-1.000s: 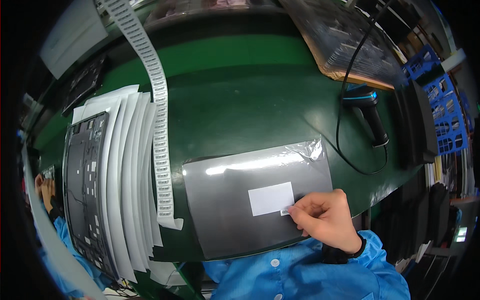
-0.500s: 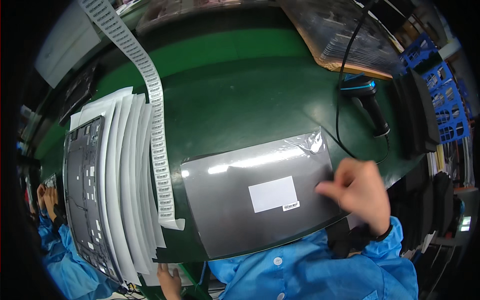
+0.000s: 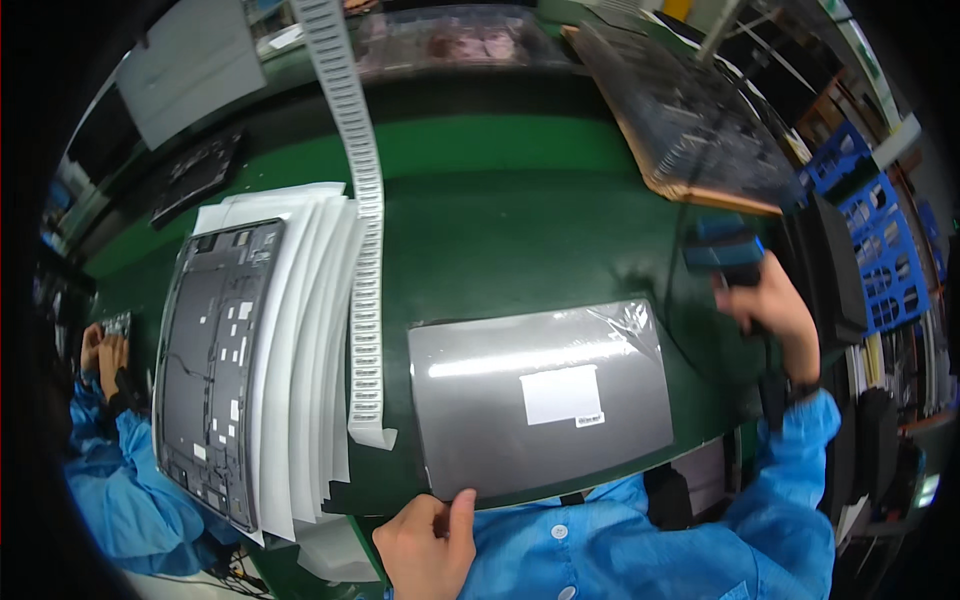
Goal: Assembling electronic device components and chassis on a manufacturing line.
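Panel (image 3: 480,430), glossy, rectangular, crinkled film (image 3: 627,319), pistol-shaped scanner (image 3: 722,250)

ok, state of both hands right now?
Left hand: fingers curled, thumb by the near edge of the grey panel; grip can't be told.
Right hand: closed on the scanner, blurred.

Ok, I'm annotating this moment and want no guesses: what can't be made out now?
In the head view:
Whether the right hand is closed on the barcode scanner: motion blur.
What, if anything, the left hand holds: hidden by its own curl.
Print on the barcode label strip: too small.
That strip's upper end: cut by the top edge.
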Tool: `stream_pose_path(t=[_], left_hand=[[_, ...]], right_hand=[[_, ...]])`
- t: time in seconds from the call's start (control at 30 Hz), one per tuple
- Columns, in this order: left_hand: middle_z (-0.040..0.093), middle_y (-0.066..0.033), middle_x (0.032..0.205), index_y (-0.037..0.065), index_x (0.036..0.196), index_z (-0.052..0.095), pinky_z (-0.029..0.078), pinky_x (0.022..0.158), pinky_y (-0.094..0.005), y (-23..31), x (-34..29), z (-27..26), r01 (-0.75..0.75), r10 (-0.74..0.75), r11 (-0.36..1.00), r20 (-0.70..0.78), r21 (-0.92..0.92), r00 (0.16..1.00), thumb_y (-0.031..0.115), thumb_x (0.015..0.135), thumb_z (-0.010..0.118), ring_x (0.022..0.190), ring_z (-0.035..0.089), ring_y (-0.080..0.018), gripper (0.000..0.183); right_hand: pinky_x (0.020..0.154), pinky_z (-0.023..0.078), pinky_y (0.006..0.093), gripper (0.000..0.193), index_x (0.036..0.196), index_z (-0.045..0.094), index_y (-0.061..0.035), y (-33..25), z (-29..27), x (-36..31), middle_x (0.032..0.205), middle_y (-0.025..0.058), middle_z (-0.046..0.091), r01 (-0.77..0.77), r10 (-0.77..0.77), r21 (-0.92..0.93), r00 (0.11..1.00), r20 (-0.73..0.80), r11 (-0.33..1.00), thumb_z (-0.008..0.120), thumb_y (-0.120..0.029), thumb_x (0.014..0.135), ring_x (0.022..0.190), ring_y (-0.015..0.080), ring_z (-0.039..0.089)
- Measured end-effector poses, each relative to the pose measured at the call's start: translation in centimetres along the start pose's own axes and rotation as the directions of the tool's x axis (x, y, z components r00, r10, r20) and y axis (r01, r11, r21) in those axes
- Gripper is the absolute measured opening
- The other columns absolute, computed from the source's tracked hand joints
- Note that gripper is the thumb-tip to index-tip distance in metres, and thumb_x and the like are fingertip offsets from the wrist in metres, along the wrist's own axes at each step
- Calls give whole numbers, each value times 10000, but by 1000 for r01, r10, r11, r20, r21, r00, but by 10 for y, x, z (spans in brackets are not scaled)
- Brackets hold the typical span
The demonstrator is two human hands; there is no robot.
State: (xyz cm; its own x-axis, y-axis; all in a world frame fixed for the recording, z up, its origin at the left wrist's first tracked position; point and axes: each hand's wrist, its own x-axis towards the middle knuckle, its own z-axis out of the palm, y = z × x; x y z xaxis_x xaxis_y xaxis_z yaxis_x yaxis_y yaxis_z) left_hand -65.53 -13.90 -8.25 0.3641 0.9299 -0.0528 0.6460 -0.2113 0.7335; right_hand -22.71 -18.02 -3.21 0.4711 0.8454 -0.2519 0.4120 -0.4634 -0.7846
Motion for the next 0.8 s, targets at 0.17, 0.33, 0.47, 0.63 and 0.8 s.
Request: stream_pose_path(t=[0.17,0.33,0.47,0.63,0.8], left_hand=[[650,-131,690,-4,799,603,455,537,-343,-23,-5,14,363,-351,882,96,-299,931,203,972,673,499,519,-254,278],[693,-179,862,-47,968,594,542,631,-279,-18,4,13,524,-458,675,262,-519,850,88,963,634,697,673,-169,141],[683,-170,904,-41,1054,524,551,623,-262,-13,2,24,164,-271,753,-74,-638,960,18,954,622,693,662,-149,152],[598,-221,1145,-11,1267,338,581,727,-305,9,30,53,-106,-205,652,-309,-751,929,-44,946,588,900,663,-205,408],[654,-140,858,-57,1197,504,537,618,-326,82,67,26,-623,-271,492,-787,-608,554,59,952,622,706,652,-193,296]], right_hand=[[612,525,384,310,892,686,31,-27,34,-74,732,155,699,355,-223,-259,876,428,898,777,-95,624,628,327,677],[543,497,379,261,796,646,31,-34,39,-73,666,178,656,328,-183,-259,869,459,909,771,-79,596,573,361,638],[550,500,368,302,830,667,31,-24,36,-63,654,171,654,396,-267,-191,835,481,898,829,-124,627,571,336,651],[539,504,320,441,1049,646,49,-5,14,-14,785,111,691,195,-242,227,949,203,954,849,-97,687,582,196,654],[470,409,288,149,946,590,8,21,-6,68,669,33,541,333,-278,767,938,-208,549,654,-42,821,488,113,504]])
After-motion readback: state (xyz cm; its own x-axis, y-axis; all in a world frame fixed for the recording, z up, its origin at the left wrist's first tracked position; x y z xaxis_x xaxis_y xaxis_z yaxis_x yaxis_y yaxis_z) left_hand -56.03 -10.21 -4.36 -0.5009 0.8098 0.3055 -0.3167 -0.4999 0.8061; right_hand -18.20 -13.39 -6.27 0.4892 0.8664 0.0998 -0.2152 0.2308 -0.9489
